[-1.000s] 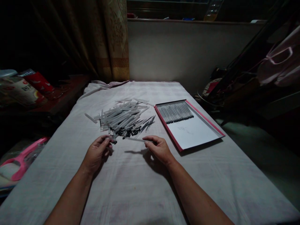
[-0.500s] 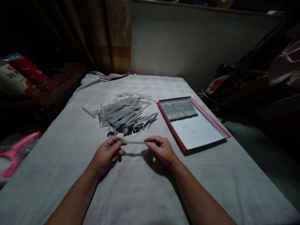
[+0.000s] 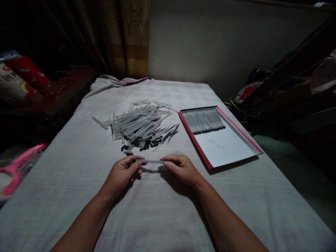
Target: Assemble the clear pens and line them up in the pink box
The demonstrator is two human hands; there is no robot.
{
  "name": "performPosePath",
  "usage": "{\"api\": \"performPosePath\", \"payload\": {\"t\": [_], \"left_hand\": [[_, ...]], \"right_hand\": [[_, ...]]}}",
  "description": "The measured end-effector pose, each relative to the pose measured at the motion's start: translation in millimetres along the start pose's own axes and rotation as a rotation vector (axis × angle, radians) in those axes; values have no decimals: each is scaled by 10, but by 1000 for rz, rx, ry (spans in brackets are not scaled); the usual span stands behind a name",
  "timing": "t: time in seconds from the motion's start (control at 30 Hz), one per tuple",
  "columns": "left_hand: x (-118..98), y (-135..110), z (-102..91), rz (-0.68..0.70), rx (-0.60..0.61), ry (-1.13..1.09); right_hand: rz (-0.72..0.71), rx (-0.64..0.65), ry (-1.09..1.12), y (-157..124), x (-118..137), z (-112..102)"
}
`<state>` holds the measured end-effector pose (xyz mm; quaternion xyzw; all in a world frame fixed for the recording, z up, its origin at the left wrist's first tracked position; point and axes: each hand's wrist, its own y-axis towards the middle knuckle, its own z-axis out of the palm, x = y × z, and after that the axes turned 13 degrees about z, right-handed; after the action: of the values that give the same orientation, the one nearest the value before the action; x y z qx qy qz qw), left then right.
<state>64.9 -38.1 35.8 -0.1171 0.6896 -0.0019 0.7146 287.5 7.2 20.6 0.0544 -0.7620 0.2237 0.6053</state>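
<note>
A thin clear pen point(image 3: 152, 161) lies level between my two hands, just above the cloth. My left hand point(image 3: 126, 171) pinches its left end, and my right hand point(image 3: 181, 168) pinches the right end; the fingers hide both ends. Beyond my hands is a pile of clear pen barrels point(image 3: 139, 122). Small black caps point(image 3: 149, 143) lie scattered along the pile's near edge, and dark ink refills point(image 3: 169, 135) fan out at its right. To the right, a red-edged box tray point(image 3: 195, 148) holds a row of pens with black tips point(image 3: 206, 120) at its far end.
A white checked cloth point(image 3: 147, 217) covers the table. At the left stand a dark side table point(image 3: 65, 92) with packages and a pink plastic object point(image 3: 22, 166). Behind are a curtain point(image 3: 126, 38) and a pale wall point(image 3: 199, 42). Dark clutter fills the right side.
My hands have drawn slightly closer together along the pen, so less of it shows between them. The camera view has shifted a little.
</note>
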Motion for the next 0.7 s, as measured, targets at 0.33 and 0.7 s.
{"api": "performPosePath", "payload": {"t": [0.33, 0.7], "left_hand": [[4, -7, -36, -11, 32, 43], [19, 38, 34, 32, 16, 2]], "right_hand": [[-37, 43, -10, 0, -13, 35], [-50, -26, -182, -19, 92, -20]]}}
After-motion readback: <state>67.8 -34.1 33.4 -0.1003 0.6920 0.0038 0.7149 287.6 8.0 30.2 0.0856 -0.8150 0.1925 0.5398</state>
